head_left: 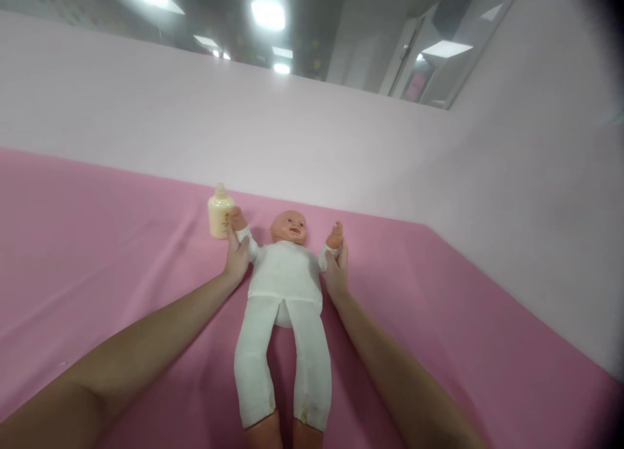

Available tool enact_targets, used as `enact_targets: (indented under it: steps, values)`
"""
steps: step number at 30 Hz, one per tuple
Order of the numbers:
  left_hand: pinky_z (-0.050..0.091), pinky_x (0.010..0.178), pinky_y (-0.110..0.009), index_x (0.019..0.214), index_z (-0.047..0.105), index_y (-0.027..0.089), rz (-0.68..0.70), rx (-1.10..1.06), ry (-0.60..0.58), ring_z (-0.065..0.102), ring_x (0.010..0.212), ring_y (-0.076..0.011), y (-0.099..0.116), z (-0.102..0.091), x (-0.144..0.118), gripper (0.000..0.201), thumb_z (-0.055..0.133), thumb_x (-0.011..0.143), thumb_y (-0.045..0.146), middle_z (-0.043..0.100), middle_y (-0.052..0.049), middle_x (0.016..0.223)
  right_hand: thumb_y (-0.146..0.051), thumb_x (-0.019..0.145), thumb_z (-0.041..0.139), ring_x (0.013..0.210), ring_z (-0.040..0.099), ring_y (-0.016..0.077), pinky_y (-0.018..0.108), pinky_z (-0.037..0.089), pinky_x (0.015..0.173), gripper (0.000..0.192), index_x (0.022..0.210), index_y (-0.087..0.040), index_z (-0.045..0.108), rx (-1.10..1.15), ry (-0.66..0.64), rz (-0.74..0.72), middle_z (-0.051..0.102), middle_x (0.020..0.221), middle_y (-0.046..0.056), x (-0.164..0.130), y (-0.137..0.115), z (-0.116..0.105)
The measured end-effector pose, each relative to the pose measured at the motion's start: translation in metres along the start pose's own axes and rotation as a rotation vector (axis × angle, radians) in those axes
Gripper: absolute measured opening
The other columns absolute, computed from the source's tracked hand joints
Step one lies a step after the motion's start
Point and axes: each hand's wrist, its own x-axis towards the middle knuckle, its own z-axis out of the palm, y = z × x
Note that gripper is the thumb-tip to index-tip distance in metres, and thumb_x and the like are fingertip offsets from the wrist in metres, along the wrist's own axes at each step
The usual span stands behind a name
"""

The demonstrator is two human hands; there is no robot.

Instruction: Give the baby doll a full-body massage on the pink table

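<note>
As seen from the head camera, a baby doll point(285, 286) lies on its back on a pink sheet point(97, 254), head toward the far side, feet toward the near edge of the view. It wears a white top and white trousers; its bare head, hands and feet are uncovered. Both doll arms are raised and spread outward. The person's left hand point(237, 257) is closed around the doll's arm on the left side of the scene, at the white cuff, with fingers wrapped about the sleeve. The person's right hand point(337, 267) is closed likewise around the doll's other arm at the wrist, just below the small raised hand. Each grip is therefore clenched on the doll. Both forearms extend from the near corners and flank the doll's body and legs. A small cream-coloured feeding bottle point(220, 212) stands upright on the sheet at the far left of the doll, just beside the doll's hand; contact cannot be told. A pale pink wall point(312, 130) rises behind the sheet and along the right side.
</note>
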Motion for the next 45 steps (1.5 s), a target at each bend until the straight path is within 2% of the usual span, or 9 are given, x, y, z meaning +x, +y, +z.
enact_targets:
  steps: [3,11,22,25,29,33,39,42,45]
  values:
    - [0.013,0.125,-0.039,0.154,0.022,0.032,0.081,0.105,-0.066,0.021,0.15,-0.0187,0.001,0.001,-0.002,0.065,0.045,0.094,0.027,0.033,-0.002,0.157,-0.028,0.088,0.051,0.139,0.041,0.0216,0.046,0.032,0.118,0.06,0.147,-0.028,0.039,-0.028,-0.116,-0.045,0.042,0.152,0.005,-0.003,-0.003,0.001]
    - [0.035,0.112,-0.046,0.133,0.061,0.029,0.392,0.498,-0.386,0.051,0.12,-0.0222,-0.006,0.006,-0.003,0.06,0.037,0.083,0.002,0.059,-0.007,0.125,-0.004,0.069,0.04,0.126,0.05,0.0203,0.045,0.032,0.116,0.065,0.122,-0.03,0.067,-0.341,-0.372,-0.201,0.061,0.13,0.001,0.001,0.003,-0.002]
    - [0.037,0.11,-0.047,0.133,0.06,0.028,0.443,0.549,-0.399,0.051,0.12,-0.0226,-0.006,0.006,-0.003,0.06,0.035,0.085,0.003,0.057,-0.008,0.125,-0.004,0.067,0.039,0.122,0.051,0.0205,0.043,0.036,0.113,0.067,0.123,-0.029,0.067,-0.403,-0.366,-0.245,0.062,0.126,0.002,0.001,0.003,-0.001]
    - [0.032,0.115,-0.048,0.141,0.05,0.026,0.393,0.455,-0.353,0.047,0.128,-0.0237,-0.001,0.006,-0.007,0.055,0.038,0.089,0.01,0.054,-0.009,0.133,-0.007,0.072,0.041,0.125,0.05,0.0212,0.044,0.035,0.114,0.063,0.127,-0.028,0.063,-0.38,-0.359,-0.219,0.059,0.129,0.003,0.0,0.004,-0.001]
    - [0.02,0.123,-0.044,0.154,0.017,0.024,0.225,0.231,-0.185,0.029,0.146,-0.0225,0.007,0.006,-0.011,0.065,0.044,0.095,0.026,0.034,-0.011,0.154,-0.022,0.085,0.049,0.135,0.043,0.0218,0.044,0.032,0.118,0.058,0.143,-0.026,0.046,-0.262,-0.234,-0.125,0.048,0.145,0.006,-0.004,0.001,0.0]
    - [0.015,0.125,-0.037,0.154,0.004,0.031,0.087,0.098,-0.019,0.017,0.151,-0.0176,0.007,0.003,-0.008,0.072,0.046,0.096,0.033,0.017,-0.005,0.163,-0.029,0.087,0.049,0.142,0.035,0.0208,0.045,0.03,0.119,0.066,0.15,-0.027,0.027,-0.093,-0.047,-0.046,0.032,0.157,0.007,-0.003,0.001,0.001]
    - [0.041,0.114,-0.034,0.15,0.004,0.038,0.014,0.063,0.085,0.038,0.142,-0.0167,-0.01,-0.001,0.001,0.068,0.044,0.095,0.034,0.03,-0.004,0.157,-0.032,0.085,0.045,0.14,0.039,0.0212,0.046,0.041,0.111,0.071,0.15,-0.027,0.017,0.04,0.175,0.118,0.03,0.156,0.01,0.012,0.024,-0.008]
    - [0.048,0.108,-0.034,0.149,0.001,0.038,-0.062,0.037,0.138,0.042,0.139,-0.0179,-0.018,-0.001,0.003,0.067,0.042,0.096,0.033,0.033,-0.007,0.154,-0.031,0.081,0.044,0.14,0.04,0.0234,0.048,0.041,0.112,0.073,0.149,-0.023,0.017,0.073,0.327,0.243,0.031,0.155,0.013,0.018,0.039,-0.012]
    - [0.049,0.106,-0.035,0.148,-0.006,0.039,-0.16,0.003,0.172,0.044,0.138,-0.0176,-0.025,-0.001,0.006,0.067,0.037,0.097,0.033,0.032,-0.008,0.154,-0.03,0.08,0.041,0.142,0.038,0.0231,0.051,0.039,0.114,0.07,0.147,-0.025,0.02,0.076,0.398,0.249,0.03,0.155,0.011,0.021,0.049,-0.014]
